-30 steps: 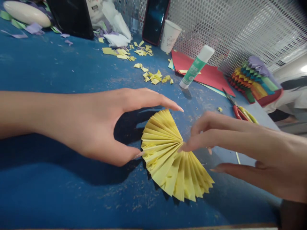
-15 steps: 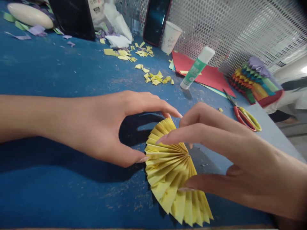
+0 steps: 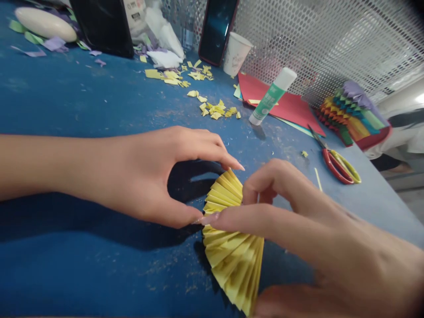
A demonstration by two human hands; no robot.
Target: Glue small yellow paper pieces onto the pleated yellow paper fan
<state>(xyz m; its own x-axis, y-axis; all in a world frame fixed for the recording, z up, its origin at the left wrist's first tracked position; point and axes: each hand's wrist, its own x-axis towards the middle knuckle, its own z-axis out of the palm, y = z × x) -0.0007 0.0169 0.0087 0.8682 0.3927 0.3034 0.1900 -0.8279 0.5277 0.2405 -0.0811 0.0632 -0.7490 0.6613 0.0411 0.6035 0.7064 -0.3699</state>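
Observation:
A pleated yellow paper fan (image 3: 232, 251) lies on the blue table. My left hand (image 3: 145, 172) curves around its upper left, the thumb at the rounded edge and the index finger near the top corner. Across the fan's middle reaches my right hand (image 3: 308, 229). Its index fingertip meets the left thumb tip at the edge, its other fingers bend down at the upper right side, and its thumb is by the lower corner. The fan's centre, where the pleats gather, is hidden under the right hand.
A glue stick (image 3: 273, 97) stands near red paper (image 3: 294, 112). Scissors (image 3: 339, 163) lie at right, by folded coloured paper (image 3: 351, 110). Yellow scraps (image 3: 218, 109), a paper cup (image 3: 236, 55) and a phone (image 3: 217, 33) are further back, before a perforated metal panel (image 3: 314, 39).
My right hand has moved down and closer, its thumb now at the fan's lower corner. The fan's lower part has drawn in narrower. My left hand has hardly moved.

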